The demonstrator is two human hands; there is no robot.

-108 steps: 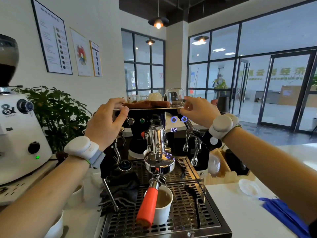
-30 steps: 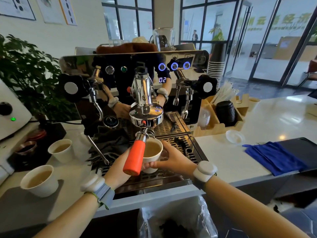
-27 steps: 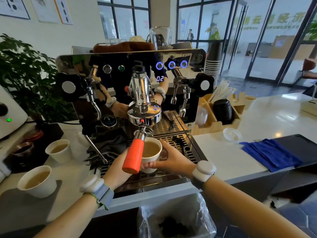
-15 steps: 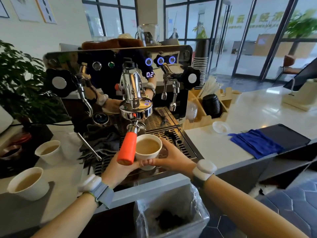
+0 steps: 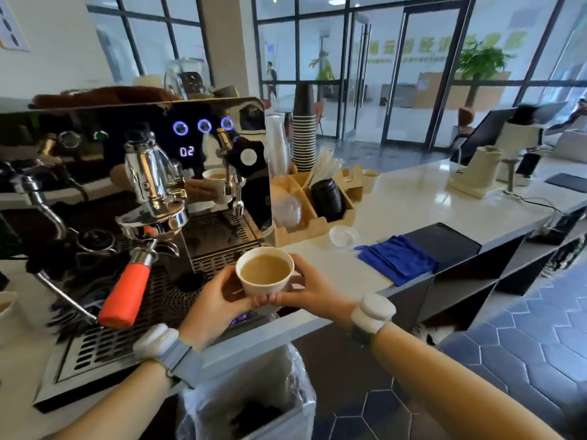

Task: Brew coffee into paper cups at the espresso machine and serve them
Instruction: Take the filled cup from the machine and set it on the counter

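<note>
We hold one small white paper cup [image 5: 265,276] between both hands, lifted just off the front right corner of the perforated steel drip tray [image 5: 152,308]; it is upright, round-rimmed, and nearly full of pale brown milky coffee. Our left hand [image 5: 216,304] wraps its near left side and our right hand [image 5: 309,289] its right side, fingertips meeting under the front of the cup. Each wrist wears one white rounded band. Behind the cup stands the mirror-polished espresso machine [image 5: 136,160] with three glowing blue ring buttons, and one portafilter with a smooth orange handle [image 5: 124,295] juts toward us over the tray. On the white counter [image 5: 409,201] beside the machine's right side sits a wooden organiser [image 5: 313,219] holding a stack of black ribbed lids, a bundle of white stirrers and clear lids; behind it rises one tall stack of dark paper cups [image 5: 304,134]. One round white lid [image 5: 343,236] lies near the organiser, and one folded blue cloth [image 5: 397,260] rests at the counter's front edge. Below that edge, a bin lined with clear plastic [image 5: 247,398] holds dark grounds.
</note>
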